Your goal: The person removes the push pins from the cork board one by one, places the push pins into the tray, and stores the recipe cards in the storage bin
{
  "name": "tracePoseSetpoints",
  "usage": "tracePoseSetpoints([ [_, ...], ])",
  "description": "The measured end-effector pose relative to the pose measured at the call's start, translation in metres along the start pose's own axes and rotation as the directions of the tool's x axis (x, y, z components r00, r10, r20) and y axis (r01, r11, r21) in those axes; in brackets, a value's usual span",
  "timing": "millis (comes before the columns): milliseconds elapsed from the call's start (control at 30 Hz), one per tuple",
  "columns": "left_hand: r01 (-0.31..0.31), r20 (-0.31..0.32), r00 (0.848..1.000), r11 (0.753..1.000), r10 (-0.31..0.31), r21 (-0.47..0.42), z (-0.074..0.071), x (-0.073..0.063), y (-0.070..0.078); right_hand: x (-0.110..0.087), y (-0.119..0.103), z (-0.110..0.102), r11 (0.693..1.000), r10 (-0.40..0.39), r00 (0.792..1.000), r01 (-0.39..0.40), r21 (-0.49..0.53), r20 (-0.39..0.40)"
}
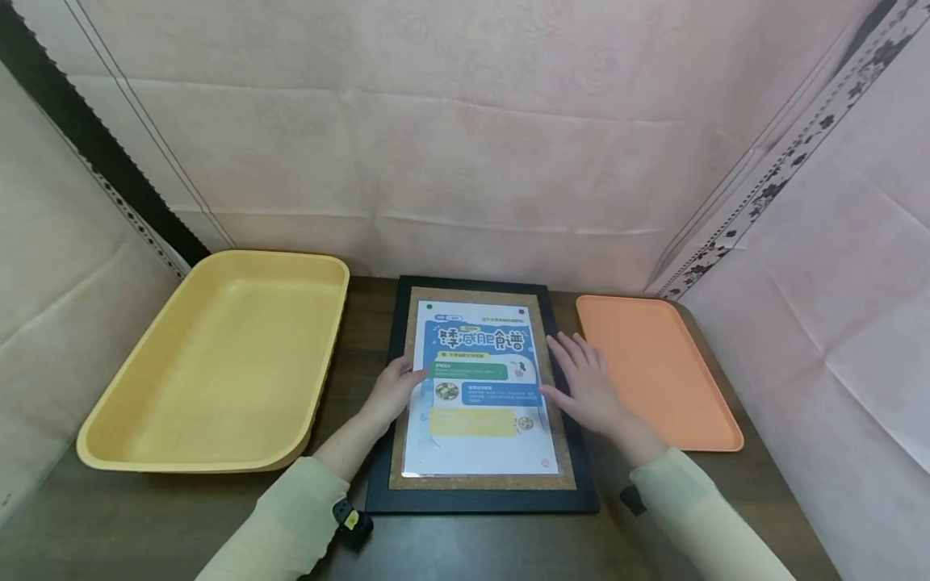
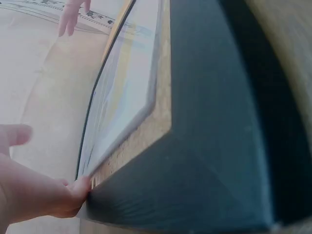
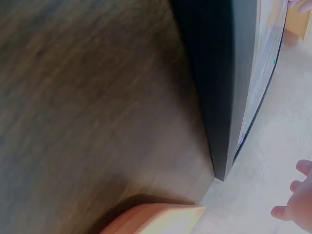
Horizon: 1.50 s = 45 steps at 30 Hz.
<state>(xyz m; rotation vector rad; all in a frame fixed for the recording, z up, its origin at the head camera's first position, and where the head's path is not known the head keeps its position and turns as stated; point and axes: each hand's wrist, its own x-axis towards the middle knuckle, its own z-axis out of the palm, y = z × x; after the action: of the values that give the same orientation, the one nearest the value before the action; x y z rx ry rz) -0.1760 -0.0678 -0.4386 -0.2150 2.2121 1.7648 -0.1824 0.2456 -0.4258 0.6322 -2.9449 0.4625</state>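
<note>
A black-framed board (image 1: 483, 502) with a brown cork-like inner panel lies at the middle of the table. On that panel is a printed sheet (image 1: 475, 452), mostly blue and white with green and yellow bands, with a glossy edge like a plastic cover. My left hand (image 1: 391, 394) is at the left side of the board; in the left wrist view its fingertips (image 2: 80, 189) touch the board's edge, thumb raised apart. My right hand (image 1: 592, 391) hovers with spread fingers over the right side of the frame, thumb near the sheet's right edge. It holds nothing.
To the left stands a large yellow tray (image 1: 218, 363) with raised walls. A shallow orange tray (image 1: 657, 371) lies on the right, partly behind my right hand. Pale cloth walls (image 1: 436, 161) close off the back and both sides of the dark wooden table (image 1: 494, 553).
</note>
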Motion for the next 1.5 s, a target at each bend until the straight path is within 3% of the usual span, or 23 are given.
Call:
tracePoseSetpoints([
  [267, -0.012, -0.007, 1.000, 0.998, 0.012, 0.069, 0.008, 0.002, 0.001, 0.012, 0.002, 0.009, 0.996, 0.066, 0.998, -0.066, 0.058, 0.003],
  [567, -0.031, -0.023, 0.999, 0.999, 0.032, 0.023, 0.016, -0.001, 0.007, 0.020, 0.004, 0.013, 0.972, 0.160, 0.987, -0.161, 0.172, 0.019],
  [733, 0.005, -0.045, 0.999, 1.000, -0.004, 0.025, 0.012, 0.005, 0.008, 0.014, 0.006, 0.012, 0.916, 0.215, 0.976, -0.208, 0.342, 0.019],
  [933, 0.006, -0.057, 0.998, 0.999, -0.004, 0.048, 0.001, 0.014, -0.008, -0.009, 0.007, 0.011, 0.826, 0.261, 0.955, -0.297, 0.480, 0.141],
  [1133, -0.045, -0.081, 0.995, 0.992, 0.055, 0.121, -0.006, 0.011, -0.020, -0.032, 0.008, 0.013, 0.794, 0.196, 0.946, -0.307, 0.525, 0.257],
  [1333, -0.038, -0.119, 0.991, 0.987, 0.057, 0.156, -0.009, 0.006, -0.021, -0.047, 0.006, 0.014, 0.796, 0.051, 0.951, -0.222, 0.563, 0.304],
  [1500, -0.031, -0.137, 0.989, 0.985, 0.055, 0.169, -0.009, 0.004, -0.020, -0.052, 0.005, 0.017, 0.812, -0.007, 0.950, -0.176, 0.557, 0.312],
])
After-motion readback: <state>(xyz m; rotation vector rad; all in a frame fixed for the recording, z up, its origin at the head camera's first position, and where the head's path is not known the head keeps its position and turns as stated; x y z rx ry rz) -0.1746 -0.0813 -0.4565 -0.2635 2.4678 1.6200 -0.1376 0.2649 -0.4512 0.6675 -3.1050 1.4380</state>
